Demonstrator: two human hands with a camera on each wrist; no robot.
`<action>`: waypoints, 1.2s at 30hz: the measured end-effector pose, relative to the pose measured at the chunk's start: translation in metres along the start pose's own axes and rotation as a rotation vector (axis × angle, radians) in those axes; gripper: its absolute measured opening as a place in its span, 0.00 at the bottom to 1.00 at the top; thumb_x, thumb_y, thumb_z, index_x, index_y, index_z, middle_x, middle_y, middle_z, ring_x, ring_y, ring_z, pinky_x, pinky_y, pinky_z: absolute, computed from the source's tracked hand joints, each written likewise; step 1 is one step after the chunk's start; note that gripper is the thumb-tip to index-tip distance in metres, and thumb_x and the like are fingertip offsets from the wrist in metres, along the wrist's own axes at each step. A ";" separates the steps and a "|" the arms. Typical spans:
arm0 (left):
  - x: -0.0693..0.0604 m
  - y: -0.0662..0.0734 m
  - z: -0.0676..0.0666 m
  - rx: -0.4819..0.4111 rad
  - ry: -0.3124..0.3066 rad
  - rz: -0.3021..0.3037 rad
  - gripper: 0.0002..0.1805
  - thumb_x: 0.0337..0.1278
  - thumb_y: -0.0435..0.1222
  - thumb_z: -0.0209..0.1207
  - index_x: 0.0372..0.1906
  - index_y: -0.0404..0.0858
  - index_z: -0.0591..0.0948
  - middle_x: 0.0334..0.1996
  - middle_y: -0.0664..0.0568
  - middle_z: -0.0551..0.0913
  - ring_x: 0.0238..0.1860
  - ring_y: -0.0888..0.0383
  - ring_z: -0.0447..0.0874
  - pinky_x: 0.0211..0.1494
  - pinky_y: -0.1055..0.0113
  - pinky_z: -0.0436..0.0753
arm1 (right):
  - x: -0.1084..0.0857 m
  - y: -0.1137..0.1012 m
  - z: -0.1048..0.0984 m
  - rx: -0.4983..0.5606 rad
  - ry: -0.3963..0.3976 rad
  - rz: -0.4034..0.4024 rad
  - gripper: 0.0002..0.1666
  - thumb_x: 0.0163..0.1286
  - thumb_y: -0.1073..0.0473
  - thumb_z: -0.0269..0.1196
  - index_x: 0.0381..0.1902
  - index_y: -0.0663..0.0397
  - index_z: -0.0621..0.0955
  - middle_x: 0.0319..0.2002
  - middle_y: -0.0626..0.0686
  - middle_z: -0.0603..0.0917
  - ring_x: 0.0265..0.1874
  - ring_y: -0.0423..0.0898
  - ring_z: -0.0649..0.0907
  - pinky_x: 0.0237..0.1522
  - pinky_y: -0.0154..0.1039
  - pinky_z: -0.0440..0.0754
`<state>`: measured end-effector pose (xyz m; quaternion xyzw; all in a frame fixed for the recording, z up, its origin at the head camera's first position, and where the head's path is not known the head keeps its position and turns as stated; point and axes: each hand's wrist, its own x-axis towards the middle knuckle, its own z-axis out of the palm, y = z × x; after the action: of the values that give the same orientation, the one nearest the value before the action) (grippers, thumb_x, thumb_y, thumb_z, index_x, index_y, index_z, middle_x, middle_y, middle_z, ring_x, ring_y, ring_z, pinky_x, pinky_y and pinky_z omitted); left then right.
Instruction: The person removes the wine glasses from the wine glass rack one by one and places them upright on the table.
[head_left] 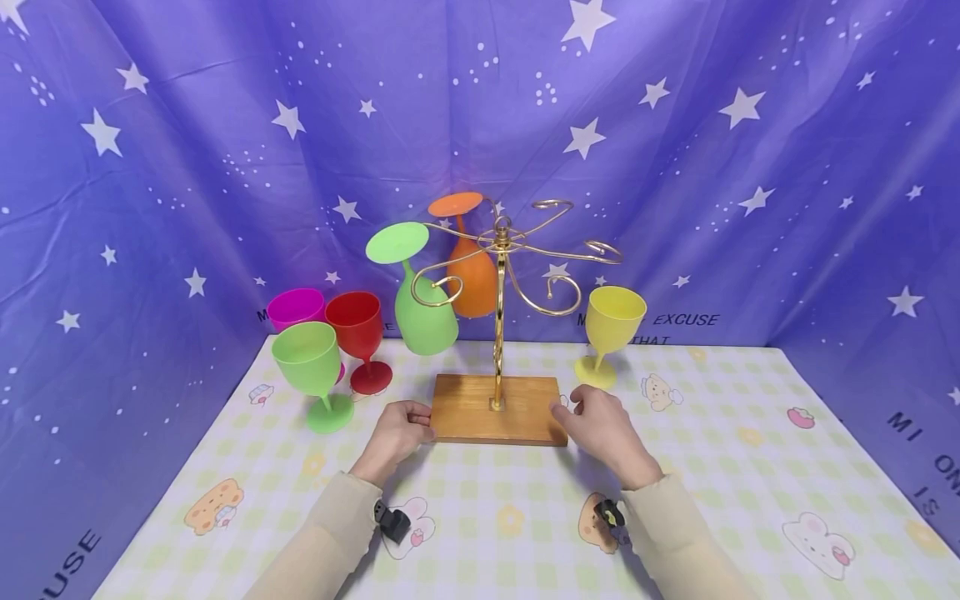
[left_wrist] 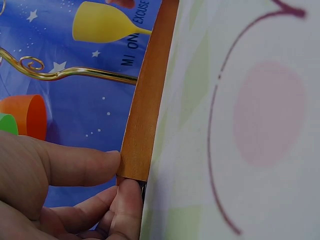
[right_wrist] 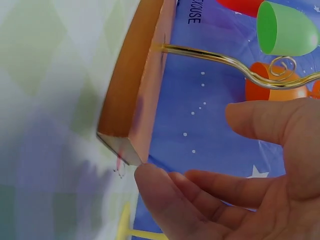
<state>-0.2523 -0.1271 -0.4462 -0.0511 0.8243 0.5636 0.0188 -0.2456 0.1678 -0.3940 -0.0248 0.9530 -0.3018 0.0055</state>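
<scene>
A gold metal goblet rack [head_left: 499,325] stands upright on a rectangular wooden base [head_left: 480,421] at mid-table. My left hand [head_left: 397,433] pinches the base's left end; the left wrist view shows the thumb on its upper edge and fingers at the end face. Beside the right end is my right hand [head_left: 603,425]. In the right wrist view its index fingertip [right_wrist: 150,175] touches the base's corner, while the thumb [right_wrist: 250,120] is spread away from the wood. A light green goblet [head_left: 423,321] and an orange goblet [head_left: 472,279] hang upside down from the rack's left arms.
Left of the rack stand a green goblet [head_left: 307,360], a red goblet [head_left: 354,325] and a magenta goblet [head_left: 295,307], close together. A yellow goblet [head_left: 615,321] stands behind my right hand. Blue star-patterned curtains [head_left: 480,100] enclose the checked tablecloth [head_left: 720,467].
</scene>
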 end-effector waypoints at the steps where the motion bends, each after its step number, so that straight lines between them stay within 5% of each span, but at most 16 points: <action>1: 0.000 0.000 0.000 -0.001 -0.001 0.001 0.16 0.38 0.20 0.61 0.40 0.24 0.79 0.29 0.44 0.80 0.28 0.56 0.76 0.29 0.70 0.77 | 0.000 0.000 0.001 0.003 -0.001 0.003 0.31 0.66 0.44 0.58 0.52 0.68 0.76 0.36 0.55 0.80 0.33 0.49 0.78 0.36 0.45 0.75; 10: 0.002 -0.001 0.000 -0.004 -0.005 -0.005 0.16 0.38 0.20 0.62 0.40 0.24 0.80 0.30 0.43 0.80 0.29 0.56 0.77 0.30 0.69 0.78 | 0.001 0.002 0.005 0.021 -0.002 0.023 0.29 0.65 0.45 0.59 0.50 0.67 0.78 0.35 0.54 0.81 0.32 0.49 0.78 0.36 0.45 0.76; 16: 0.001 0.000 -0.001 0.002 -0.007 -0.010 0.16 0.39 0.20 0.62 0.40 0.25 0.80 0.31 0.43 0.80 0.29 0.56 0.77 0.30 0.69 0.78 | 0.002 0.002 0.010 0.055 -0.020 0.051 0.19 0.65 0.46 0.59 0.31 0.59 0.77 0.19 0.49 0.73 0.19 0.45 0.71 0.23 0.39 0.67; 21: 0.000 0.001 -0.002 -0.008 -0.009 -0.009 0.17 0.38 0.20 0.62 0.41 0.24 0.80 0.31 0.43 0.81 0.30 0.56 0.77 0.30 0.70 0.77 | 0.003 0.002 0.016 0.061 -0.028 0.071 0.21 0.65 0.47 0.59 0.21 0.54 0.69 0.13 0.47 0.63 0.13 0.43 0.64 0.18 0.37 0.62; 36: -0.003 0.008 -0.005 0.006 -0.028 -0.011 0.15 0.45 0.25 0.61 0.43 0.25 0.80 0.29 0.46 0.82 0.26 0.59 0.78 0.29 0.67 0.77 | 0.002 0.002 0.021 0.065 -0.047 0.087 0.19 0.63 0.51 0.62 0.20 0.55 0.69 0.13 0.47 0.62 0.13 0.43 0.64 0.17 0.36 0.60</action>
<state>-0.2505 -0.1286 -0.4368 -0.0476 0.8254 0.5616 0.0336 -0.2475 0.1568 -0.4121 0.0098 0.9424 -0.3316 0.0417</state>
